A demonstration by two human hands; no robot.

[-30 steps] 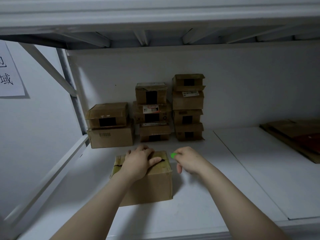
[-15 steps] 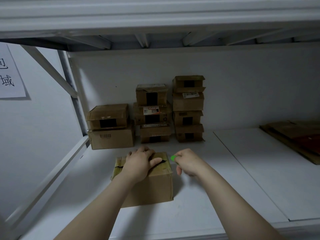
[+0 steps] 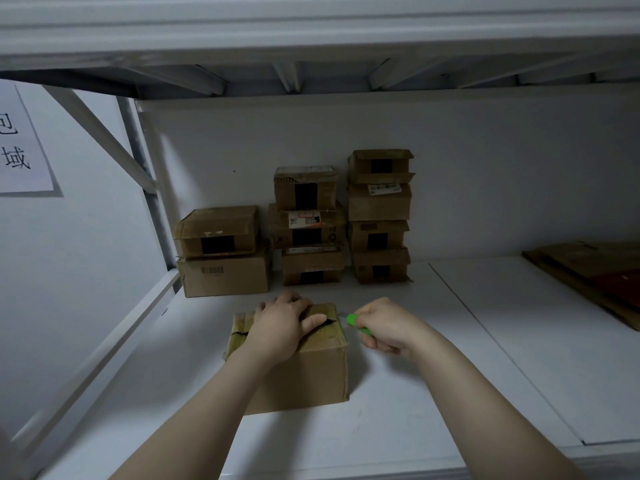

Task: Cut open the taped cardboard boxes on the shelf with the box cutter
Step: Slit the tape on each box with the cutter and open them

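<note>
**Front box looks slit along the top seam, cutter just off its right edge**

Only one view here, the head cam looking down onto the shelf (image 3: 450,358), so everything below is placed relative to the front box (image 3: 304,372).

The front box sits alone on the shelf, nearer the camera than the stacks of boxes (image 3: 311,223) against the back wall. The left hand (image 3: 282,329) lies flat on its top, fingers (image 3: 277,303) spread and curling over the far edge, thumb lying along the centre seam. That seam shows as a dark, ragged gap on both sides of the hand, so my guess is the tape there is already cut through.

The right hand (image 3: 388,325) is just beside the box's right top edge, fingers curled tight around the green box cutter (image 3: 356,323). The tip points at the box, with a pale sliver that may be the blade, too small to be sure. It doesn't seem to be touching the cardboard.

So I'd say the step in hand is the tail end of the centre cut. Next move probably calls for slitting any end tape or pulling the flaps apart, keeping the blade well away from that thumb. The stacks behind look still taped.
</note>
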